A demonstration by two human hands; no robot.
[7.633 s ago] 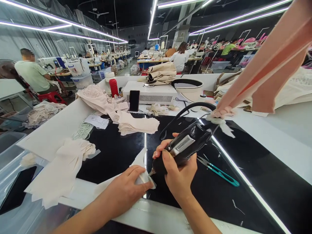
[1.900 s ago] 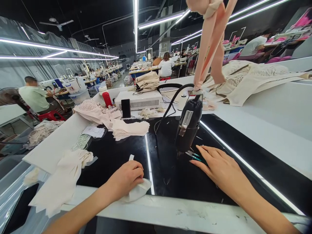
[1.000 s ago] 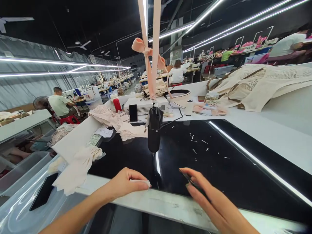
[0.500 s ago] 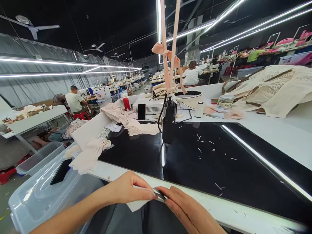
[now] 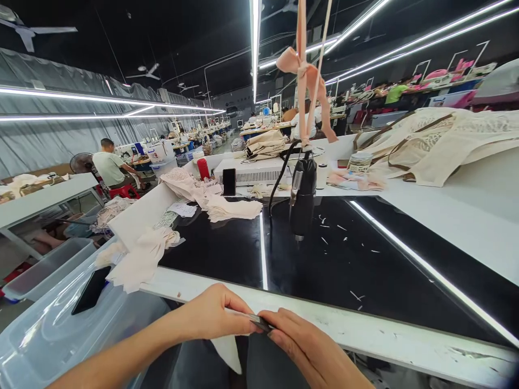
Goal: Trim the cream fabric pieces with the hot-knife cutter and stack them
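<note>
My left hand [image 5: 217, 313], at the table's front edge, is closed in a pinch on a piece of white cloth [image 5: 228, 351], whose loose end hangs below the fingers over my lap. Facing it, my right hand [image 5: 298, 337] is closed around dark metal thread snips [image 5: 261, 323]; most of them is hidden in the fingers. The blades lie against the cloth's edge beside my left fingertips. Beyond the hands a black hand tool [image 5: 303, 197] hangs by pink fabric strips [image 5: 304, 70] over the glossy black tabletop [image 5: 235, 259].
Thin white scraps [image 5: 357, 296] dot the black top. Beige fabric pieces [image 5: 141, 256] lie at its left edge, with a phone [image 5: 92, 289] on a clear plastic bin lid [image 5: 52, 329]. Cream garments [image 5: 438, 140] are heaped at the back right. A person [image 5: 109, 165] sits further off, left.
My view has shifted slightly to the right. The hanging black tool has swung rightwards. The cloth's loose end hangs lower and narrower; both hands keep their hold close together.
</note>
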